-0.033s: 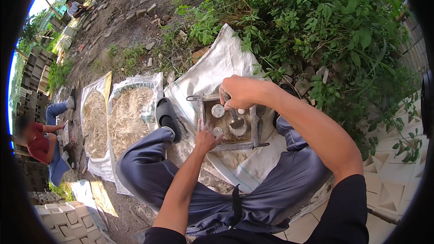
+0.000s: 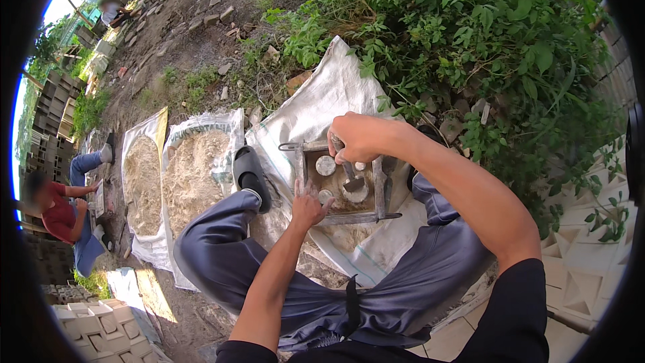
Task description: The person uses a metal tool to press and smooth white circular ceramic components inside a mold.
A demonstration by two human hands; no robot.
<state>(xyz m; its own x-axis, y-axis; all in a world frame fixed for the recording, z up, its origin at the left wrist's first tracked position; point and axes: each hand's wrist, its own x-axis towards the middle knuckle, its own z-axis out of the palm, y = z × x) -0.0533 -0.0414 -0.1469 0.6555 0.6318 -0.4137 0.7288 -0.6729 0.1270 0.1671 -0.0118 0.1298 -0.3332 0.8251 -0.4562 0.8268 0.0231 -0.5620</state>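
Observation:
My right hand [image 2: 353, 136] is closed around the handle of a flat-bladed scraper [image 2: 353, 185]. The dark blade points down over a round pale disc [image 2: 356, 195] inside a rectangular wooden frame [image 2: 346, 218]. My left hand [image 2: 309, 207] lies open at the frame's near left corner, fingers spread over its left side. Close to its fingers is another pale disc [image 2: 326, 197]. A third one [image 2: 326, 165] sits farther back in the frame, and part of one more shows beside my right hand. Sandy material lies around the discs.
Under the frame spreads a white woven sheet [image 2: 336, 94]. Two sacks with sandy powder [image 2: 197, 161] lie left, past my slippered foot [image 2: 250, 175]. Green bushes [image 2: 463, 33] grow far right; patterned pale blocks [image 2: 584, 275] stand near right. A person in red [image 2: 60, 218] sits at the left.

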